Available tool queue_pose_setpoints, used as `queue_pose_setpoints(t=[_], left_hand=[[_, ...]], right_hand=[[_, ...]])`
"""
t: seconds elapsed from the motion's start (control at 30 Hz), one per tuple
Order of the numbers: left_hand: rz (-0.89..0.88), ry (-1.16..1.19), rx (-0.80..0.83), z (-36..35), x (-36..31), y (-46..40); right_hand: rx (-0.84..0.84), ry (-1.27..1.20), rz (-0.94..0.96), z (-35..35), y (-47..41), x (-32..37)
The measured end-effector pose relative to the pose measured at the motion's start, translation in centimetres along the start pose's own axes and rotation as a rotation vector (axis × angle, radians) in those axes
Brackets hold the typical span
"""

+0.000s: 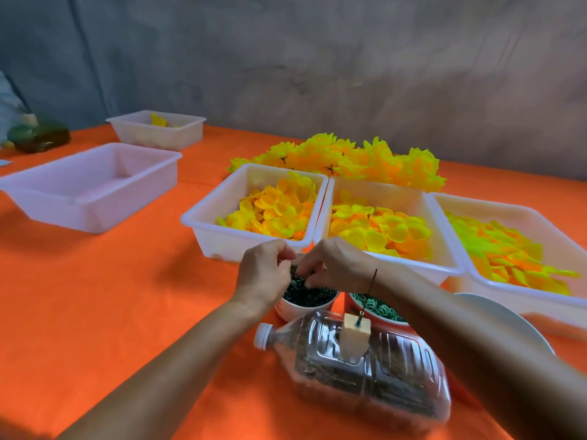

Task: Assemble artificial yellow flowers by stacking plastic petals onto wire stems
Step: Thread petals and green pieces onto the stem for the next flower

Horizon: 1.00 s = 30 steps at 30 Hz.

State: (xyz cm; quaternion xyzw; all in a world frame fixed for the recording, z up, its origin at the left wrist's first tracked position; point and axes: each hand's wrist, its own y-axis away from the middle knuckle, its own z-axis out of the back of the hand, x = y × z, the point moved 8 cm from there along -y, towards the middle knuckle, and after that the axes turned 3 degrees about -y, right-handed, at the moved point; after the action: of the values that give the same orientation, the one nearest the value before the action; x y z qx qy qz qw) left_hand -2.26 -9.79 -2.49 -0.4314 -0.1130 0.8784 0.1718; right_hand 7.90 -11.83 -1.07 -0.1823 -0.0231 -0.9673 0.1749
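My left hand [263,274] and my right hand [336,265] meet over a white cup [305,308] full of dark green stem pieces. The fingers of both hands pinch a small clump of those pieces just above the cup. Behind the hands stand three white trays of yellow petals: a left one [222,236], a middle one [441,265] and a right one [524,300]. A pile of finished yellow flowers [365,160] lies behind the trays. A clear bottle [365,360] lies on its side in front, carrying a wooden block [354,335] with a thin upright pin.
A second cup [381,308] with light green rings stands to the right of the first. A white plate [508,322] lies under my right forearm. Two more white trays, a near one [92,185] and a far one [158,130], stand at the left on the orange tablecloth [127,296].
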Motion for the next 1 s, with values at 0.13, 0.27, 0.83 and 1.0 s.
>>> queue_pose_setpoints(t=[0.13,0.27,0.83,1.0], left_hand=[[0.044,0.032,-0.019,0.4,0.3,-0.2],[0.055,0.047,-0.015,0.5,0.4,-0.1],[0.06,0.101,0.016,0.5,0.5,0.3],[0.05,0.124,0.021,0.5,0.3,0.3]], right_hand=[[0.104,0.137,-0.015,-1.1,-0.4,0.5],[0.111,0.106,-0.07,-1.4,-0.5,-0.1],[-0.167,-0.456,-0.129,0.6,0.8,-2.6],[-0.146,-0.606,-0.14,0.1,0.8,-3.0]])
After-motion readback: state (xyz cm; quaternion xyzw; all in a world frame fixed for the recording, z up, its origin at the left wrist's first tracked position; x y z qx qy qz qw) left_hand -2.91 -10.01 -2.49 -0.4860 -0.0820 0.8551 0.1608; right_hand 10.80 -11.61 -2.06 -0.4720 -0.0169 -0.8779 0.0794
